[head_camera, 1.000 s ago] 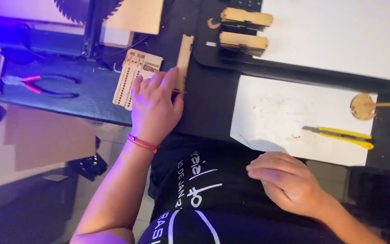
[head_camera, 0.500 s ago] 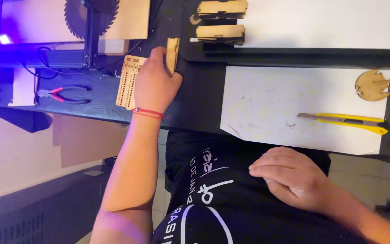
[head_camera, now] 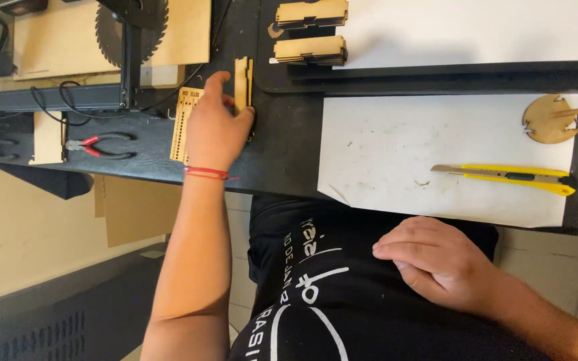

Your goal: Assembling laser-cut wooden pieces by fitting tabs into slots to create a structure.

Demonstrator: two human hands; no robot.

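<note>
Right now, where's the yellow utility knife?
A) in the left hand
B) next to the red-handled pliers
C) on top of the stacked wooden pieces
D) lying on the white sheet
D: the yellow utility knife lies flat on the white sheet, untouched by either hand; the left hand is at the thin wooden pieces and the right hand rests against the black shirt.

Bare forearms, no sleeves reaching the wrists. Thin red cord bracelet (head_camera: 207, 174) around the left wrist, just below the left hand (head_camera: 217, 131). No ring, watch or glove on the right hand (head_camera: 436, 262); fingers (head_camera: 396, 242) bare. Black T-shirt (head_camera: 342, 287) over the torso, printed in white with lettering and curved line work across the front.
</note>
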